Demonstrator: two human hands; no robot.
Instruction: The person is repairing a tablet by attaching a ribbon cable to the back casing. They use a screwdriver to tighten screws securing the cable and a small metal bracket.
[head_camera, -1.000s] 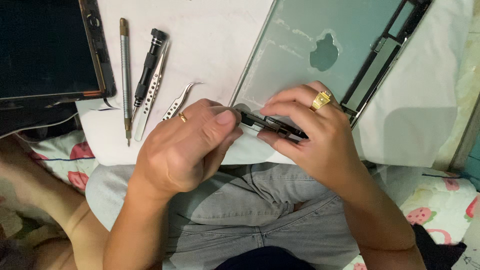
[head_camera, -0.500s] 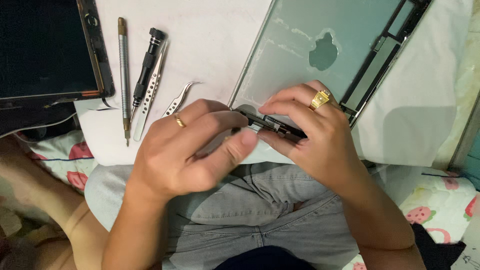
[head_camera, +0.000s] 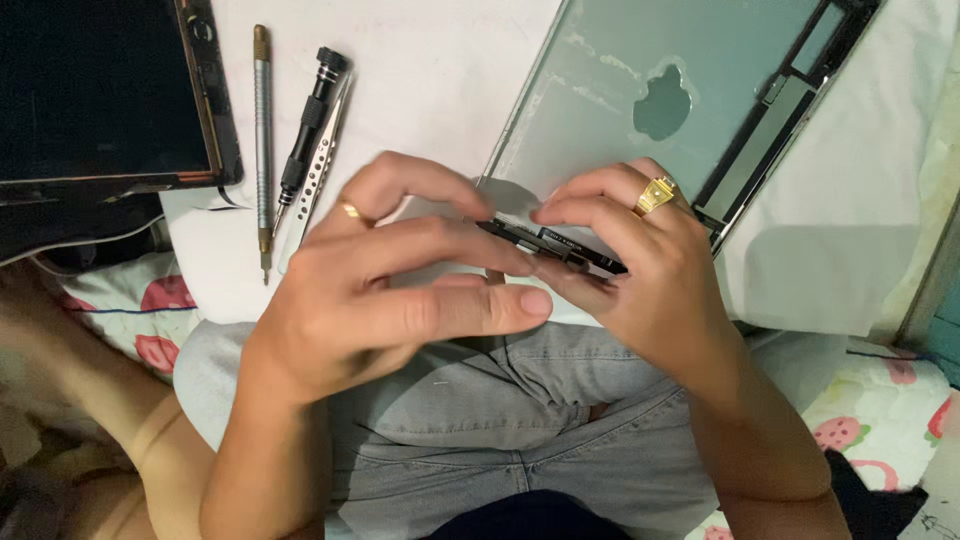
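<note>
I see both hands over my lap, pinching a thin black strip-shaped component (head_camera: 555, 243) at the near edge of the open silver metal tablet shell (head_camera: 640, 90). My left hand (head_camera: 390, 290) grasps its left end with clenched fingers; my right hand (head_camera: 640, 270) grips its right end.

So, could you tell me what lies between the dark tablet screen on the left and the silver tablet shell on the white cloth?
In the head view, between the screen and the shell lie a slim metal driver, a black screwdriver and tweezers.
</note>
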